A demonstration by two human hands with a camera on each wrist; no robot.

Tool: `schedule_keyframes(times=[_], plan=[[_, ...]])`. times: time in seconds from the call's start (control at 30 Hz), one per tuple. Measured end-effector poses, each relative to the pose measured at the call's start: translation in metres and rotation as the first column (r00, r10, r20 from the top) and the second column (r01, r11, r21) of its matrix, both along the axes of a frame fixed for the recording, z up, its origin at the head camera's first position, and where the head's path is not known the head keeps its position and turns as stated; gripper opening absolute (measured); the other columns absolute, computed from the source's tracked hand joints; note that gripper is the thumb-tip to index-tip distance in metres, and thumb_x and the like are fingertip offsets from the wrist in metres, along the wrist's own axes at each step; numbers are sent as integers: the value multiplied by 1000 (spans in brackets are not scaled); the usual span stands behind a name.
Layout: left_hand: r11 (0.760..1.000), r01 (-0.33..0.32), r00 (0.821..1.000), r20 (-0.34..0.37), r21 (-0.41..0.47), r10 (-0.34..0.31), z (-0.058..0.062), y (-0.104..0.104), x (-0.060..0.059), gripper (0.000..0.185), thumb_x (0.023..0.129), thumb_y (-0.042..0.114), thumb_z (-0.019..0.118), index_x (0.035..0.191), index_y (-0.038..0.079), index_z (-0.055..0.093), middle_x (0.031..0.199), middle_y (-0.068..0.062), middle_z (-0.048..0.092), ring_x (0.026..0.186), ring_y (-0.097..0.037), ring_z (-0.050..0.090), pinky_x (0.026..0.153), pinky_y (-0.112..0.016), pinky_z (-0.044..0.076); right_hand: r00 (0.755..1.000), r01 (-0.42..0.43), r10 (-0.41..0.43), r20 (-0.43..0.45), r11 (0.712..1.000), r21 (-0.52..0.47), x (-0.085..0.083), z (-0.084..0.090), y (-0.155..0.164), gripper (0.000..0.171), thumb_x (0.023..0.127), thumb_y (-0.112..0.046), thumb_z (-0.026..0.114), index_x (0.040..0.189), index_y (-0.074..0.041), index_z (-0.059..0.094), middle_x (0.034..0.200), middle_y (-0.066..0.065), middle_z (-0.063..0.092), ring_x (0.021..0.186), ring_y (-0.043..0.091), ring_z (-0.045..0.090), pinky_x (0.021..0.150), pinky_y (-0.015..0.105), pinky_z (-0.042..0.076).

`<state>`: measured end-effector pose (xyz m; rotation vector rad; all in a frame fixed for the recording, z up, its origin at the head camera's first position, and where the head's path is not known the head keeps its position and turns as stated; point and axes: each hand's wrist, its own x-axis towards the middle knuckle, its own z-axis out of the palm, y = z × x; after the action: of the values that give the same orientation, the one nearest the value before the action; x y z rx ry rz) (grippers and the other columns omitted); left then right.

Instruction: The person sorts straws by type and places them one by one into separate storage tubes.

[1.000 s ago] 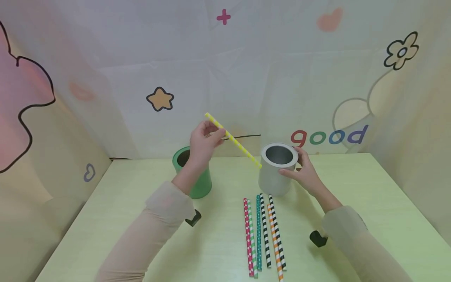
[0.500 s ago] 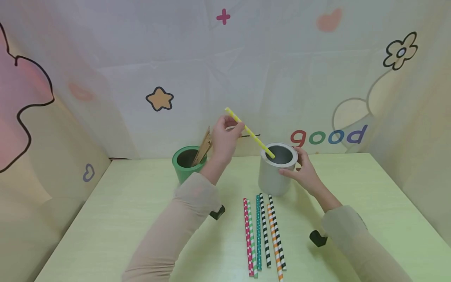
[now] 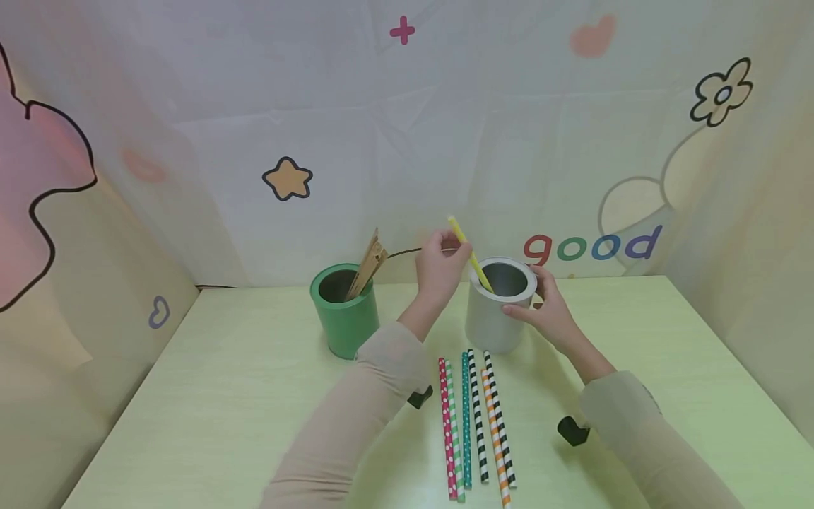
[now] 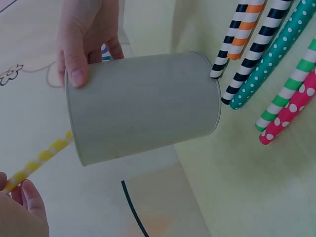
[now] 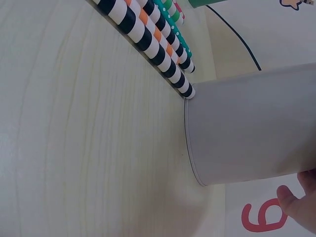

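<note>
Between thumb and fingers, my left hand pinches a yellow-and-white paper straw near its upper part. The straw leans, its lower end inside the mouth of a light grey cylindrical holder. In the left wrist view the yellow straw passes behind the holder's rim. My right hand grips the holder at its right side, thumb on the near side by the rim and fingers behind. Right in front of the holder several patterned paper straws lie side by side on the table.
To the left stands a green cylindrical holder with flat wooden sticks leaning in it. A printed cloth hangs behind the pale table. The loose straws are black, orange, teal, green and pink patterned.
My left hand has moved right and somewhat down, bringing the yellow straw from beside the grey holder into its mouth. The right hand stays on the holder. The green holder has come into fuller view.
</note>
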<state>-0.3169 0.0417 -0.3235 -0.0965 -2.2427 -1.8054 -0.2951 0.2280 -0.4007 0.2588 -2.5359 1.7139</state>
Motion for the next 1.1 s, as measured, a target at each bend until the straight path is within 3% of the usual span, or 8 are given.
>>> schedule_keyframes(times=[0.27,0.63,1.1], plan=[[999,18,999,38,-51,-16,-16,8,1,17,82,20,61,94,8,59,94,-4,64,89,-15,61,78,-25,50,1000,2,-2,-15,1000,7,0,-1,-1,87,77,-25,68,139,-8,9,139,16,25,128,35,23,100,62,20],[992,72,986,156,-101,-55,-34,12,4,24,84,30,58,102,15,61,98,0,63,93,-13,56,79,-27,49,1000,11,-11,-13,1000,11,0,-3,-1,86,78,-25,67,138,-9,9,139,16,25,128,35,23,100,62,20],[988,105,979,184,-111,-84,-49,-1,6,39,82,32,61,117,17,52,99,-1,61,87,-14,58,73,-27,50,1000,11,-11,-16,1000,10,-2,-4,0,85,78,-25,67,138,-8,9,139,17,25,128,35,23,100,62,21]])
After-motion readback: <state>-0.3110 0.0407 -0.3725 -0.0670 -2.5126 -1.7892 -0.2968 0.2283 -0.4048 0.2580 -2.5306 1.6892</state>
